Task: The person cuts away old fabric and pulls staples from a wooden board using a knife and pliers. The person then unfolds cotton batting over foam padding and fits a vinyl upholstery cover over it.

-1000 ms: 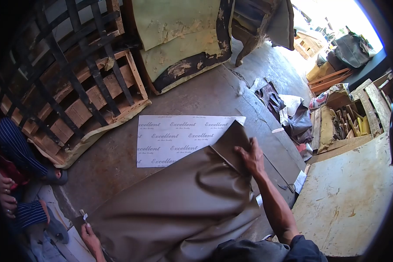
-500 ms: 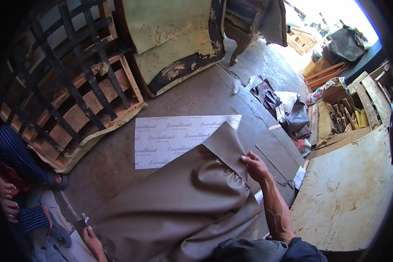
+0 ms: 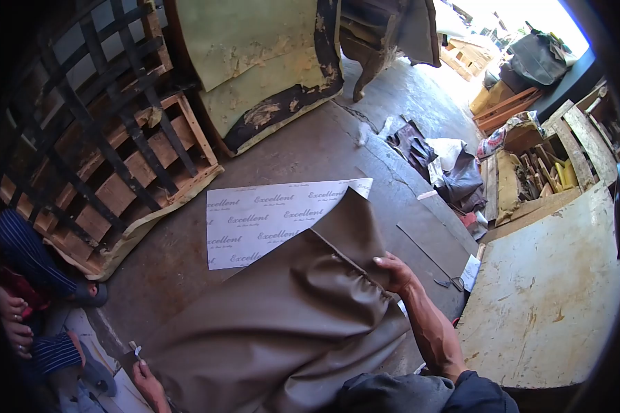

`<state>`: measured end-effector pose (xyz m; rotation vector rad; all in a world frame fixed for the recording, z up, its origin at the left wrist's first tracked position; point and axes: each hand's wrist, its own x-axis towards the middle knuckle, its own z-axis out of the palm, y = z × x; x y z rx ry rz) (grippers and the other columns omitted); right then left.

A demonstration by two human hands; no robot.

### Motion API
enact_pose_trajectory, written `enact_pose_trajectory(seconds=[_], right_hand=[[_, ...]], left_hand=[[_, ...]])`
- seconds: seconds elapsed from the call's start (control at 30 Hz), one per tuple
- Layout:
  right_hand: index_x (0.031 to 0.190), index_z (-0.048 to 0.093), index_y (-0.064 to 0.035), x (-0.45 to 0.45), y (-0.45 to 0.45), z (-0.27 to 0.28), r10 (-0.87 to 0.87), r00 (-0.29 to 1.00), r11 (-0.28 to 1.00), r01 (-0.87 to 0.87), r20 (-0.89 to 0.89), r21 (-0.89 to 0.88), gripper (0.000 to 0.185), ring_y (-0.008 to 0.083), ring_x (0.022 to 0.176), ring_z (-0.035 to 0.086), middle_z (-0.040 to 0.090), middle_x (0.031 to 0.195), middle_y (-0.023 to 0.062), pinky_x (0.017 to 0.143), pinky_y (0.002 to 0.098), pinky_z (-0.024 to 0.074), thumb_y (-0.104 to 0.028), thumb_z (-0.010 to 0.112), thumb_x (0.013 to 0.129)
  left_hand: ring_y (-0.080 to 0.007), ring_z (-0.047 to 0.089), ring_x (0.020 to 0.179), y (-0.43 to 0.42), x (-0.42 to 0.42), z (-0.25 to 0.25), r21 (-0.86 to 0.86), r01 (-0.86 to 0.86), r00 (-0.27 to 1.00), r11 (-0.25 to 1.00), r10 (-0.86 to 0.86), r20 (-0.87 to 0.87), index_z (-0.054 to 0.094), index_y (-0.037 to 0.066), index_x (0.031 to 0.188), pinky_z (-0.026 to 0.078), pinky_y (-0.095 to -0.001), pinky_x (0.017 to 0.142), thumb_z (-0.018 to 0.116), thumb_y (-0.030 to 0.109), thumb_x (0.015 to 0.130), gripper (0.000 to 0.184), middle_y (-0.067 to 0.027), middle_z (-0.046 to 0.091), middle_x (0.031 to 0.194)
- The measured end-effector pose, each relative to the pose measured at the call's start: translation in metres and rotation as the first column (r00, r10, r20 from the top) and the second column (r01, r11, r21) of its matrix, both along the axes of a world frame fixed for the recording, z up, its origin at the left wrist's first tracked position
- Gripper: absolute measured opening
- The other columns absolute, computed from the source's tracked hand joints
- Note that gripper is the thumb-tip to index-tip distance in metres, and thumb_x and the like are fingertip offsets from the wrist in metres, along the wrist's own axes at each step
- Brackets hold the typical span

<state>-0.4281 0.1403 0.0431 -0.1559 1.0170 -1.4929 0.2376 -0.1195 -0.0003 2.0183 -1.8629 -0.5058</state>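
A large brown leather-like sheet (image 3: pixel 255 330) lies in folds over the floor, with a gathered seam near its right end. My right hand (image 3: pixel 395 272) grips the sheet's right edge beside that seam, thumb on top. At the lower left, my left hand (image 3: pixel 148 383) is closed at the sheet's left end, next to a small pale object (image 3: pixel 136 350) that I cannot make out. Partly under the sheet lies a white backing piece (image 3: pixel 241 224) printed "Excellent".
A strapped wooden frame (image 3: pixel 117 172) stands upper left, a worn padded panel (image 3: pixel 255 62) beside it. Another person's hand (image 3: pixel 14 320) shows at far left. Scissors (image 3: pixel 455 282), a scrap box (image 3: pixel 544 175) and a stained board (image 3: pixel 541 296) are on the right.
My right hand has moved down along the sheet's right edge and its fingers have closed more. The sheet's top flap has shifted slightly. The whole view has turned a little.
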Motion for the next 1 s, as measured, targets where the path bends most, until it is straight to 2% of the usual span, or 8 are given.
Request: enact_pose_trajectory(seconds=[0.1,0.17,0.3,0.43,0.63,0.77,0.9,1.0], right_hand=[[0.130,0.056,0.0003,0.004,-0.014,0.033,-0.058,0.986,0.993,0.073,-0.155,0.094,0.050,0.0228,0.098,0.070,0.069,0.117,0.0120,0.087,0.0359,0.0572,-0.023,0.073,0.089],[0.119,0.062,-0.0014,-0.017,-0.017,0.031,0.118,0.634,0.930,0.200,-0.765,0.310,0.049,0.0253,0.091,0.071,0.072,0.107,0.0142,0.080,0.0368,0.0559,-0.038,0.074,0.088],[0.107,0.065,-0.0006,-0.043,-0.022,0.013,0.525,0.200,0.650,0.533,-0.827,0.542,0.063,0.0310,0.093,0.069,0.071,0.099,0.0194,0.080,0.0401,0.0515,-0.057,0.073,0.081],[0.132,0.059,0.0004,-0.045,0.010,-0.012,-0.123,0.913,0.940,0.233,-0.388,0.250,0.059,0.0190,0.111,0.062,0.068,0.117,0.0080,0.094,0.0338,0.0491,-0.038,0.073,0.089],[0.127,0.062,0.0009,-0.060,0.059,-0.010,0.097,0.864,0.940,0.083,-0.494,0.331,0.051,0.0135,0.105,0.062,0.070,0.111,0.0054,0.096,0.0310,0.0471,-0.025,0.078,0.086],[0.122,0.065,-0.0030,-0.044,0.036,-0.010,-0.087,0.615,0.879,0.418,-0.783,0.230,0.050,0.0174,0.100,0.065,0.071,0.110,0.0080,0.089,0.0361,0.0508,-0.032,0.080,0.084],[0.119,0.064,-0.0007,-0.024,0.015,-0.008,0.538,0.288,0.620,0.502,-0.793,0.603,0.049,0.0329,0.097,0.065,0.070,0.106,0.0191,0.088,0.0428,0.0493,-0.035,0.076,0.086],[0.123,0.064,0.0005,-0.015,0.008,-0.005,0.328,-0.266,0.737,0.672,-0.906,0.069,0.052,0.0331,0.090,0.066,0.069,0.103,0.0209,0.086,0.0450,0.0503,-0.041,0.069,0.091]], left_hand=[[-0.0354,0.057,0.080,0.001,0.004,-0.006,-0.074,0.015,0.999,0.997,-0.018,-0.041,0.062,-0.002,0.106,0.045,-0.0428,0.076,0.052,0.022,0.103,0.026,-0.0208,0.064,0.089],[-0.0358,0.057,0.080,-0.002,0.007,-0.008,-0.041,0.005,1.000,0.999,-0.006,-0.023,0.061,-0.003,0.106,0.045,-0.0429,0.076,0.052,0.021,0.103,0.026,-0.0208,0.063,0.089],[-0.0362,0.057,0.081,-0.002,0.002,-0.005,-0.014,0.007,1.000,1.000,-0.006,0.010,0.061,-0.004,0.106,0.045,-0.0430,0.076,0.052,0.021,0.103,0.026,-0.0206,0.063,0.089],[-0.0323,0.054,0.077,-0.002,0.012,-0.016,-0.082,0.031,1.000,0.996,-0.031,-0.003,0.061,-0.003,0.103,0.044,-0.0423,0.072,0.052,0.022,0.103,0.026,-0.0186,0.060,0.085],[-0.0293,0.052,0.074,0.000,0.008,-0.013,-0.128,0.061,0.998,0.990,-0.059,0.016,0.061,-0.002,0.103,0.044,-0.0416,0.071,0.052,0.024,0.103,0.027,-0.0175,0.060,0.082],[-0.0313,0.052,0.074,-0.004,0.005,-0.012,-0.118,0.041,0.999,0.992,-0.039,0.019,0.062,-0.002,0.103,0.043,-0.0426,0.071,0.052,0.025,0.104,0.029,-0.0185,0.061,0.083],[-0.0329,0.059,0.079,-0.005,0.006,0.002,-0.035,0.018,0.999,0.999,-0.017,0.035,0.062,-0.002,0.103,0.046,-0.0437,0.073,0.054,0.019,0.102,0.023,-0.0188,0.063,0.085],[-0.0300,0.058,0.078,0.015,-0.009,0.039,0.001,-0.054,0.998,0.999,0.054,-0.039,0.060,-0.001,0.103,0.046,-0.0420,0.072,0.056,0.018,0.101,0.020,-0.0176,0.063,0.086]])
